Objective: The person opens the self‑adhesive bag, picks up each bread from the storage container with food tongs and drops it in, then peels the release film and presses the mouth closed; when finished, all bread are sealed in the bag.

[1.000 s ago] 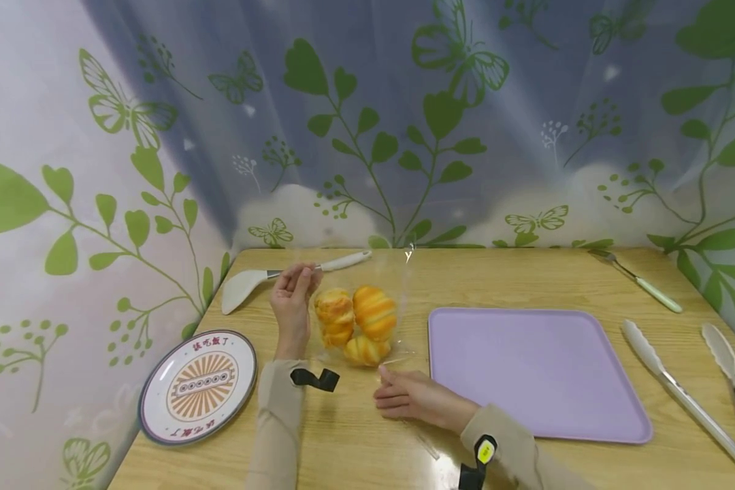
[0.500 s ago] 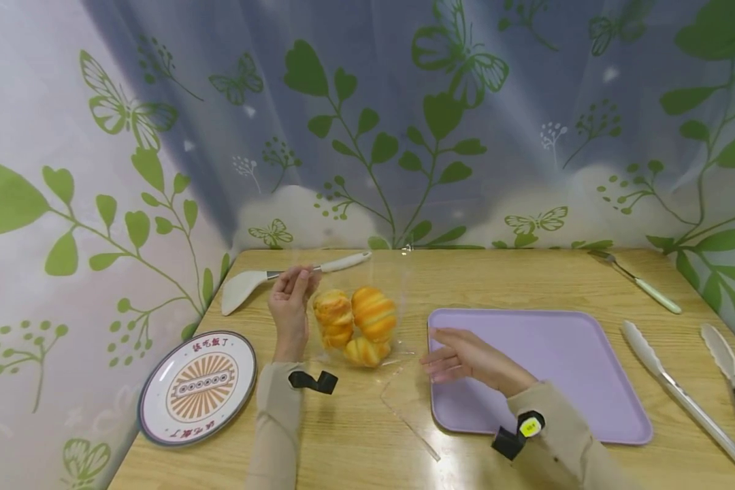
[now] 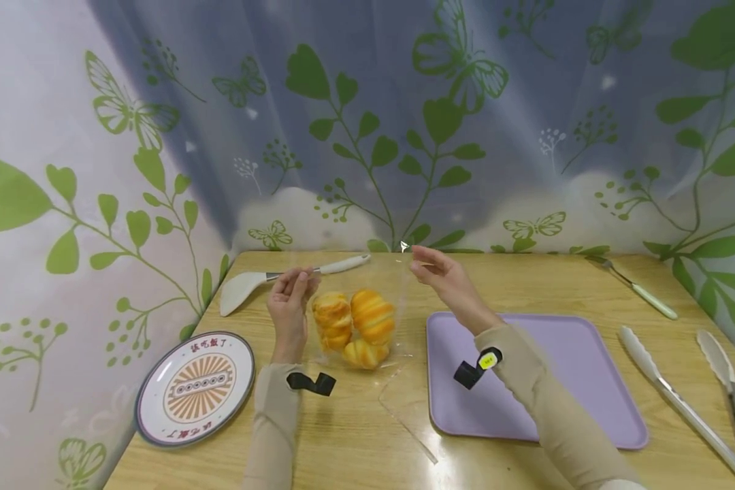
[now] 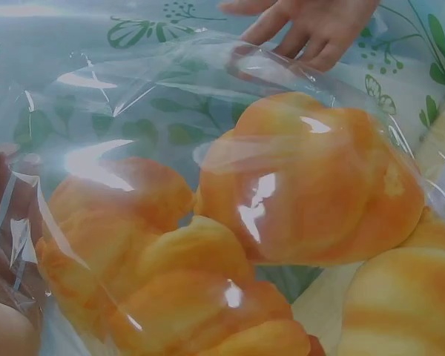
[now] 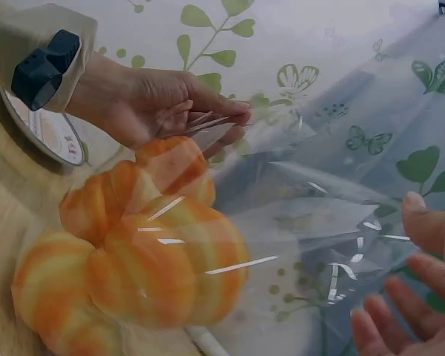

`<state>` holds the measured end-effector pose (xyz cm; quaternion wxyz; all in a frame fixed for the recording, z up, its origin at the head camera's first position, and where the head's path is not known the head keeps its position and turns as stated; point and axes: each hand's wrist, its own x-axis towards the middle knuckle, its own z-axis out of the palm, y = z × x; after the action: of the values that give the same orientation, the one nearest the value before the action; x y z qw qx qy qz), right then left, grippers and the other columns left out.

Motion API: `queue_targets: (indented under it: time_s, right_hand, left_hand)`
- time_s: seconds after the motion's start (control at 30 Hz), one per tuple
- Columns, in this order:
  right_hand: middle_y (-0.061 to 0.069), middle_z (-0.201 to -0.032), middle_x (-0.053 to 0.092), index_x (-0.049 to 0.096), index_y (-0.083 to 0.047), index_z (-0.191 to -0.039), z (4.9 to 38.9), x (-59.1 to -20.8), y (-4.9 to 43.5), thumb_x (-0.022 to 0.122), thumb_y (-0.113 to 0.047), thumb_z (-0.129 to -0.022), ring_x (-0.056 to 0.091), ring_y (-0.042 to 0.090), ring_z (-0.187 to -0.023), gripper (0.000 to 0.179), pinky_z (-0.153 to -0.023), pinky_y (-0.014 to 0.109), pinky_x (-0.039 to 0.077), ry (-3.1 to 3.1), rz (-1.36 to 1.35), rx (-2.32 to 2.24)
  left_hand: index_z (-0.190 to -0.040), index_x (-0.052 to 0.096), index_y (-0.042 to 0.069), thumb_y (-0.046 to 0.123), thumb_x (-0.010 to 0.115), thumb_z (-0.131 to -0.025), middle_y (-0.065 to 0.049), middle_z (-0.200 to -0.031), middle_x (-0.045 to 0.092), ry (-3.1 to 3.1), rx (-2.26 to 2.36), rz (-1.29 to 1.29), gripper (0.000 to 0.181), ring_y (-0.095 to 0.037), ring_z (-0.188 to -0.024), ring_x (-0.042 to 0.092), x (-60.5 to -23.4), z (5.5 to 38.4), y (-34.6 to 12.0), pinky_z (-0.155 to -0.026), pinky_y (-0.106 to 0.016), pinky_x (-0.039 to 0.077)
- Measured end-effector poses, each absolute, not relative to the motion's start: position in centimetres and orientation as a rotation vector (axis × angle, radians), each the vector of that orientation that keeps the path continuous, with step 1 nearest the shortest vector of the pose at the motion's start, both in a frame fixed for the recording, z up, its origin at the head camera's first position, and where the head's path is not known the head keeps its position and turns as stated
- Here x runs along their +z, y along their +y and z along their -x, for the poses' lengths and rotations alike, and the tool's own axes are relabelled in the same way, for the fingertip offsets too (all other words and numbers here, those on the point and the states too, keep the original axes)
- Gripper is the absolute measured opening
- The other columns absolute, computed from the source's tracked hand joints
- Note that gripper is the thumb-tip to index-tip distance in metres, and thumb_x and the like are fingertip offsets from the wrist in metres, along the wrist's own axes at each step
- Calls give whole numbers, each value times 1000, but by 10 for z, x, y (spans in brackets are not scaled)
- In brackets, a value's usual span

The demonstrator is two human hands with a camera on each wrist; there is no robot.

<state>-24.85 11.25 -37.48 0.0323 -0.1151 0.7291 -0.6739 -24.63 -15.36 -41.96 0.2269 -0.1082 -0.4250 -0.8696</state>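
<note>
A clear plastic bag (image 5: 319, 208) stands between my hands with several bread rolls inside. In the head view, a striped orange roll (image 3: 373, 316), a browner roll (image 3: 333, 318) and a smaller croissant-like roll (image 3: 366, 353) show through the film. My left hand (image 3: 290, 306) pinches the bag's upper left edge between thumb and fingers, plain also in the right wrist view. My right hand (image 3: 450, 282) is raised beside the bag's upper right edge, thumb and fingers apart. In the right wrist view its fingers (image 5: 400, 315) are loosely bent around the film's edge; contact is unclear.
A patterned plate (image 3: 196, 388) lies at left, a white spatula (image 3: 241, 289) behind the left hand. Under the right forearm is a purple tray (image 3: 563, 340). A fork (image 3: 652, 299) and tongs (image 3: 680, 398) lie right. A thin clear strip (image 3: 407, 429) is on the table.
My right hand has left the bag's lower right corner, swung right over the tray, then risen to the bag's upper right edge. The left hand keeps its pinch in place.
</note>
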Motion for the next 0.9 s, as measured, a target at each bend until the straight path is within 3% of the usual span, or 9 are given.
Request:
queue_targets:
  time_s: [0.07, 0.17, 0.23, 0.37, 0.7, 0.8, 0.9]
  right_hand:
    - [12, -131, 60, 49, 2, -138, 255, -377, 108, 59, -12, -98, 61, -3, -96, 43, -99, 30, 52, 2180, 364, -2109]
    - [-1, -106, 69, 63, -3, -120, 260, -378, 106, 62, -10, -96, 65, 1, -88, 25, -97, 35, 54, 2097, 332, -2180]
    - [-7, -92, 68, 68, -11, -106, 260, -378, 106, 62, -8, -96, 66, 3, -82, 12, -90, 30, 57, 2057, 319, -2234]
    - [-10, -85, 67, 68, -24, -92, 262, -374, 109, 61, -5, -96, 64, 4, -78, 20, -77, 22, 58, 2035, 331, -2299]
    - [-11, -93, 69, 68, -20, -101, 271, -372, 122, 62, -6, -95, 65, 5, -82, 16, -81, 23, 58, 2015, 340, -2231]
    - [-12, -96, 68, 68, -18, -106, 272, -372, 127, 60, -4, -96, 64, 5, -83, 20, -82, 23, 57, 1958, 352, -2221]
    - [-10, -99, 65, 62, -7, -124, 271, -369, 129, 56, -3, -97, 63, 7, -83, 28, -82, 23, 57, 1890, 376, -2208]
  left_hand:
    - [-97, 69, 13, 10, 68, -91, 2, -89, 77, -1185, -2409, 328, 7, -10, -76, 72, -420, 247, -155, -75, -20, 58]
    - [-105, 69, 15, 10, 63, -95, 0, -92, 77, -1220, -2424, 423, 13, -10, -80, 73, -420, 248, -161, -77, -22, 59]
    - [-109, 69, 15, 7, 56, -98, 0, -93, 77, -1253, -2422, 506, 19, -11, -82, 73, -418, 250, -166, -78, -23, 59]
    - [-105, 71, 13, 3, 51, -100, 0, -91, 77, -1305, -2424, 592, 23, -11, -83, 74, -411, 255, -174, -80, -24, 59]
    - [-106, 67, 5, 8, 51, -101, -1, -89, 77, -1452, -2438, 499, 17, -13, -83, 74, -402, 269, -178, -83, -27, 59]
    - [-108, 68, 10, 6, 53, -100, 0, -88, 77, -1494, -2429, 473, 18, -13, -81, 74, -403, 268, -182, -83, -27, 59]
    - [-109, 69, 16, 5, 54, -99, 0, -87, 77, -1523, -2439, 475, 21, -13, -80, 74, -402, 268, -186, -83, -26, 58]
